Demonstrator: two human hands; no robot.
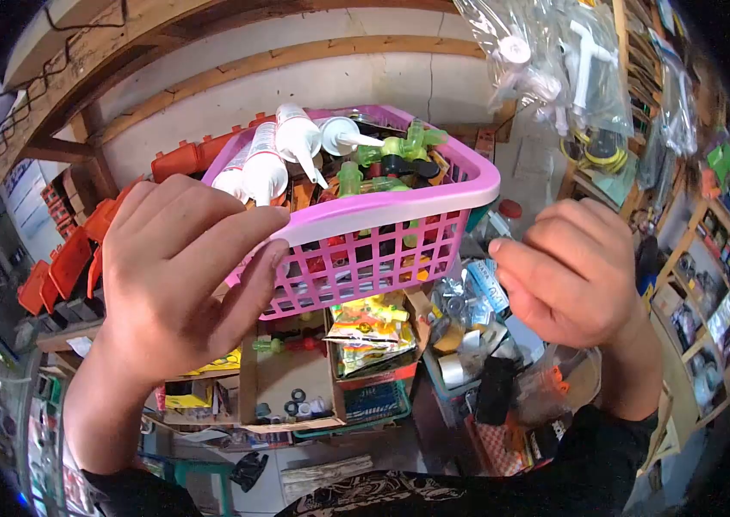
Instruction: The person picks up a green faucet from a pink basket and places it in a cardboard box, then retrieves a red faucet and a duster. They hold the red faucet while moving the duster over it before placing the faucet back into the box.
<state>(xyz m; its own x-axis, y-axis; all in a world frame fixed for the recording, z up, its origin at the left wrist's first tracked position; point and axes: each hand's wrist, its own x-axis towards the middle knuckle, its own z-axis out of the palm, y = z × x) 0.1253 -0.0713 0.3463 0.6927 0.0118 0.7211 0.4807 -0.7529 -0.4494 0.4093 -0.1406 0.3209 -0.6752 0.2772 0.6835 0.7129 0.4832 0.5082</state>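
A pink plastic basket (pixel 391 204) with a lattice front hangs tilted before me. My left hand (pixel 180 267) is closed at its front left corner, thumb and forefinger on the rim. Inside lie several white nozzle-tipped sealant tubes (pixel 298 138), along with green translucent plastic pieces (pixel 412 142) and other small items hard to make out. To the right of the basket, apart from it, my right hand (pixel 567 271) is raised with its fingers curled; whatever they enclose, if anything, is hidden.
Below is an open cardboard box (pixel 292 379) with small round parts, next to yellow packets (pixel 373 332). Orange bins (pixel 63 263) line the left. A cluttered tub (pixel 459 379) stands lower right. Plastic bags of white fittings (pixel 584 65) hang upper right, beside packed wooden shelves (pixel 701 267).
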